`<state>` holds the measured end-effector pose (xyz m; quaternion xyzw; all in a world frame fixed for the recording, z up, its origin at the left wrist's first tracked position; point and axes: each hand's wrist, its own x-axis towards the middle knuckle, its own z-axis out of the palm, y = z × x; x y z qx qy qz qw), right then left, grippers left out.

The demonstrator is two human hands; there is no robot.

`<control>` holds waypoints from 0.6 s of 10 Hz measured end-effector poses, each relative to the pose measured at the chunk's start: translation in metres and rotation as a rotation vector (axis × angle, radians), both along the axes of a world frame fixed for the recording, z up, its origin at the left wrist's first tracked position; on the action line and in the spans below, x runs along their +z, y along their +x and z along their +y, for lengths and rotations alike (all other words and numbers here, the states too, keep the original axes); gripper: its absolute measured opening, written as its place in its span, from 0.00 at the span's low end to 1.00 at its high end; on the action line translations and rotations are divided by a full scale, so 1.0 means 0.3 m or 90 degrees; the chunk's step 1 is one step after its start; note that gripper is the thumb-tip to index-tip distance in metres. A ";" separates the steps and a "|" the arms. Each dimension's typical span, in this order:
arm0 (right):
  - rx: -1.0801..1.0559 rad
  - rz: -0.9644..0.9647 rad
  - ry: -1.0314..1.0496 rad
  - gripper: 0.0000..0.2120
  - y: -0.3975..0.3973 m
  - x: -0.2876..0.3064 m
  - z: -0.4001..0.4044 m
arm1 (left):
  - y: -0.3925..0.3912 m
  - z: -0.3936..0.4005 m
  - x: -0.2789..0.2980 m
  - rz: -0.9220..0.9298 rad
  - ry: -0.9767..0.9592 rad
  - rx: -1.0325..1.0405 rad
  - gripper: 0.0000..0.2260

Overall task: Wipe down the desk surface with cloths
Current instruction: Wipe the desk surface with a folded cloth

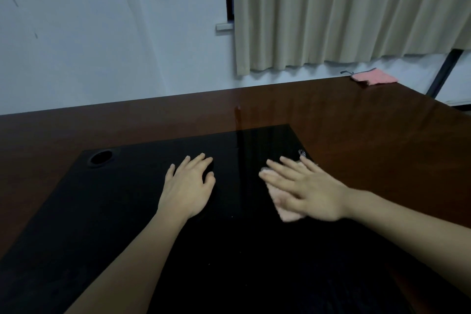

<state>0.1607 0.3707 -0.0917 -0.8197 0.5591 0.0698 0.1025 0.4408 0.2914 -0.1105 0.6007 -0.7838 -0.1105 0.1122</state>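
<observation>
Right hand pressing a pale pink cloth flat on the black mat of the worktop; fingers straight and spread, cloth beneath palm, long axis running toward the fingertips. Left hand flat, fingers relaxed, holding nothing. A second pink cloth lies far beyond the right fingertips, nearer that hand.

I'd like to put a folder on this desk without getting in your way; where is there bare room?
The brown wood between the black mat and the far pink cloth is bare, as is the strip left of the mat's grommet hole. Mid-mat is crowded: left hand, and right hand pressing a cloth.
</observation>
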 end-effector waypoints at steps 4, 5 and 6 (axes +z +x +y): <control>-0.169 0.019 -0.026 0.30 -0.040 -0.024 -0.279 | -0.002 0.005 0.000 0.008 -0.003 0.005 0.22; -0.079 0.032 -0.020 0.29 0.000 -0.011 -0.139 | -0.002 0.008 0.001 0.004 -0.005 0.004 0.22; 0.001 -0.002 -0.008 0.30 0.004 -0.005 0.018 | -0.003 0.006 0.004 0.002 -0.002 0.002 0.22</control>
